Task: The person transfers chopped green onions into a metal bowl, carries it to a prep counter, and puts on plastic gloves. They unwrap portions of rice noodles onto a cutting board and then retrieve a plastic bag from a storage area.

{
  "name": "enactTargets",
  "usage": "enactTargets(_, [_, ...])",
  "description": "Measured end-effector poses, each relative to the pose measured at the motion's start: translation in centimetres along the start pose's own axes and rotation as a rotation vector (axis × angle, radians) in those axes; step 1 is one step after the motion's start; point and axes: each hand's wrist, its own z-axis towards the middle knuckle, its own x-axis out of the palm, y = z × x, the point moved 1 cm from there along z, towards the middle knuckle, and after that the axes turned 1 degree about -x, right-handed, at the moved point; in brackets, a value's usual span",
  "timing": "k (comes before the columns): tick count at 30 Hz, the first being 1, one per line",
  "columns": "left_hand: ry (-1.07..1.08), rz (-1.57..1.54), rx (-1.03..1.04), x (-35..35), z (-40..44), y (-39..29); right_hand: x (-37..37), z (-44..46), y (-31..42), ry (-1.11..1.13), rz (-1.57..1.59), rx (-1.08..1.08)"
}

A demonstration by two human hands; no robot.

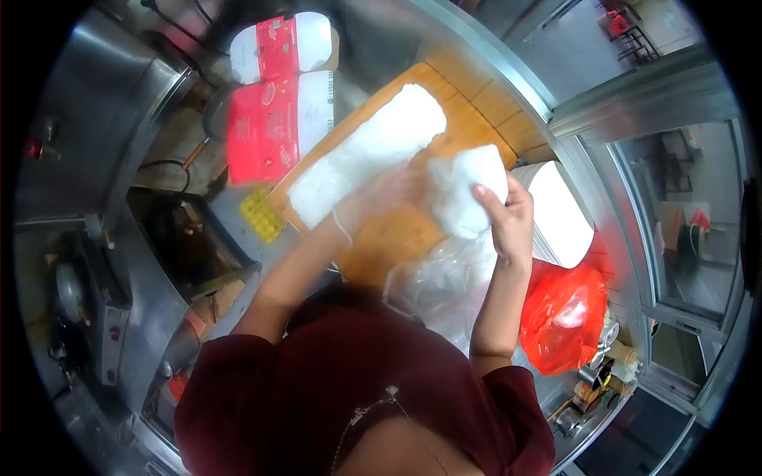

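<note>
My right hand [512,216] is closed round a white bundle [468,190], which looks wrapped in thin plastic, with the thumb pressed on its front. I cannot make out what is inside. To its left, my left hand [401,184] is smeared by motion over the wooden board [389,246], so its fingers do not show clearly. Along the board's far left side lies a long white plastic-covered pack [369,151], close by my left hand. Crumpled clear plastic [436,278] lies below the bundle, near my body.
A red and white carton [278,131] stands beyond the board, with a yellow egg tray [262,214] nearer. At right are stacked white containers [559,214], a red plastic bag [563,321] and a metal-framed window [675,230]. A dark recess [186,238] in the steel counter is at left.
</note>
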Motion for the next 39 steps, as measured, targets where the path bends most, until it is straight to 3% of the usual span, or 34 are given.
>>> enactTargets(2, [-0.036, -0.112, 0.045, 1.4, -0.9, -0.2, 0.0, 1.7, -0.7, 0.003, 0.008, 0.048])
enactTargets(5, [-0.09, -1.123, -0.291, 3.4, -2.4, -4.7, -2.3, 4.1, -6.8, -0.096, -0.191, 0.127])
enactTargets(6, [-0.071, -0.942, -0.262, 2.9, -2.4, -3.9, -3.2, 4.5, -9.7, -0.171, -0.323, 0.123])
enactTargets(7, [-0.055, -0.76, -0.228, 2.1, -2.2, -2.0, -4.2, 4.5, -12.2, -0.278, -0.687, 0.03])
enactTargets(10, [-0.026, -0.208, -0.136, -0.1, -2.0, 4.1, -4.2, 3.5, -14.3, -0.226, -0.848, -0.111])
enactTargets(12, [-0.034, -0.206, -0.163, 0.1, -2.3, 5.2, -2.7, 2.5, -14.6, -0.12, -0.733, -0.034])
enactTargets(14, [-0.08, -0.574, -0.258, 2.3, -2.6, 2.3, -0.4, 1.6, -13.7, 0.025, -0.706, 0.025])
enactTargets(17, [-0.118, -0.585, -0.319, 2.1, -2.9, 3.1, 1.8, 1.0, -13.7, 0.076, -0.865, -0.177])
enactTargets(20, [-0.166, -0.447, -0.338, 1.9, -3.0, 3.0, 2.8, 0.9, -13.2, 0.061, -0.975, -0.165])
enactTargets(23, [-0.094, -0.41, -0.233, 1.6, -2.9, 3.8, 2.3, 1.3, -14.1, 0.074, -0.928, -0.173])
enactTargets(26, [-0.12, -0.327, -0.288, 2.6, -3.5, 1.5, 1.7, 1.5, -14.9, 0.084, -0.813, -0.128])
enactTargets(29, [-0.13, -0.324, -0.263, 2.5, -3.2, 2.7, 3.2, 1.1, -14.1, -0.006, -0.977, -0.189])
enactTargets(32, [-0.176, -0.263, -0.227, 2.9, -3.5, 1.4, 3.7, 1.2, -13.9, 0.007, -0.992, -0.116])
enactTargets(35, [-0.175, -0.173, -0.336, 2.3, -3.2, 1.9, 2.6, 2.0, -15.4, 0.001, -0.842, -0.115])
enactTargets(39, [-0.305, -0.111, -0.255, 2.5, -2.9, 2.9, 1.3, 3.0, -16.4, -0.008, -0.689, -0.01])
